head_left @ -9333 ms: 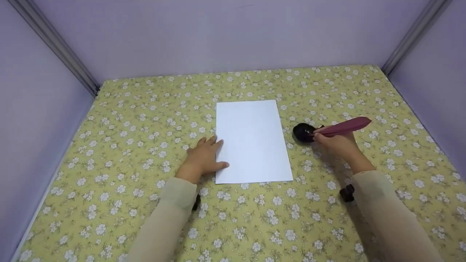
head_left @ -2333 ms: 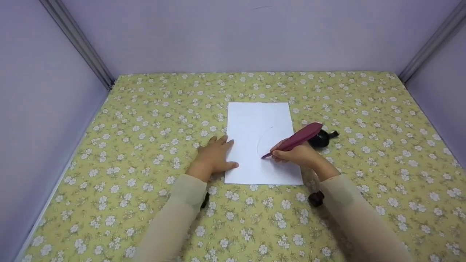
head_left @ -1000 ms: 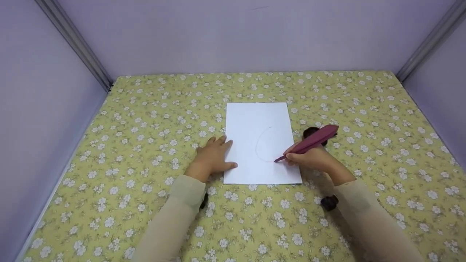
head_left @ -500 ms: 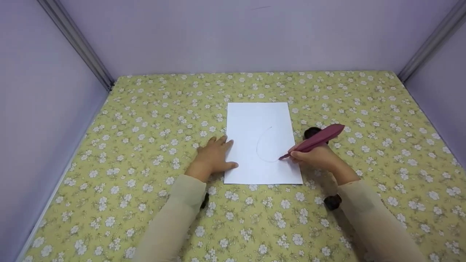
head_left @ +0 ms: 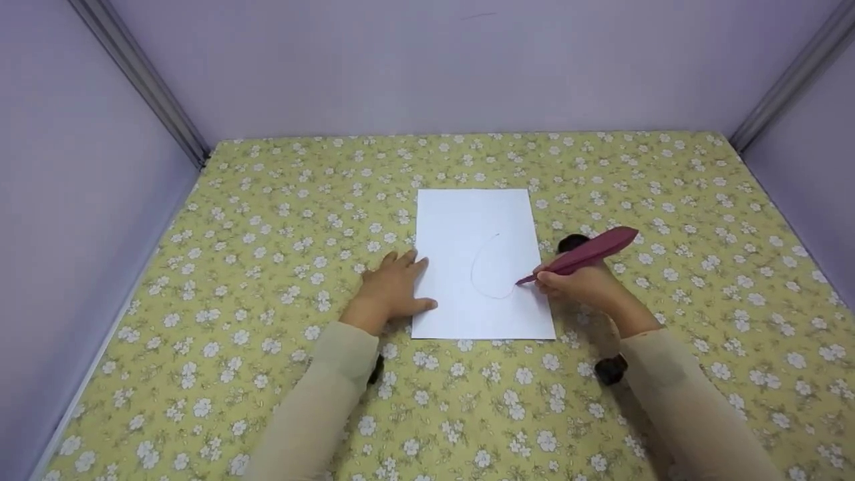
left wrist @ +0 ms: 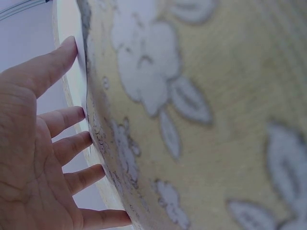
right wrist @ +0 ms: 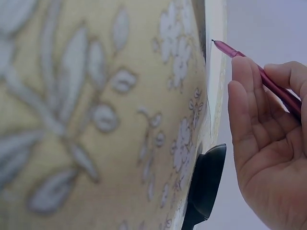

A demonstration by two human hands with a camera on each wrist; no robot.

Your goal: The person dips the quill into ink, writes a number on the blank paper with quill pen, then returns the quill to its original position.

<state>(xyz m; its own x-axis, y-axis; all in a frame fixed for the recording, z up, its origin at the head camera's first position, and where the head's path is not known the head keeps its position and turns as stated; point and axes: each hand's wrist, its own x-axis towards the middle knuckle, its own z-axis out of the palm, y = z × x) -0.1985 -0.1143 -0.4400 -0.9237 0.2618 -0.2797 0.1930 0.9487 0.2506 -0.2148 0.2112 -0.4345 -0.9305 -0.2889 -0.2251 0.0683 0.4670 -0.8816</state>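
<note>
A white sheet of paper [head_left: 461, 214] lies on the table with a thin curved line [head_left: 471, 270] on it, like an open U. My left hand [head_left: 389, 290] rests with spread fingers across the paper's left edge. Between thumb and fingers, my right hand [head_left: 582, 288] pinches a maroon pen with a feather-shaped end [head_left: 594, 251]. Its tip touches the paper at the right end of the line. In the right wrist view the pen [right wrist: 278, 88] shows a dark point. A round glossy black object [head_left: 571, 242] sits just beyond that hand, partly hidden by the pen.
Yellow flowered cloth [head_left: 300, 220] covers the table. A pale purple wall [head_left: 427, 73] rises behind it, with side panels [head_left: 80, 200] and grey metal posts at the corners. In the right wrist view, the black object [right wrist: 206, 187] stands close below the hand.
Over several seconds my right hand has brought the pen from beside the black object onto the paper. The curved line has grown down, right and now upward. My left hand stays in place.
</note>
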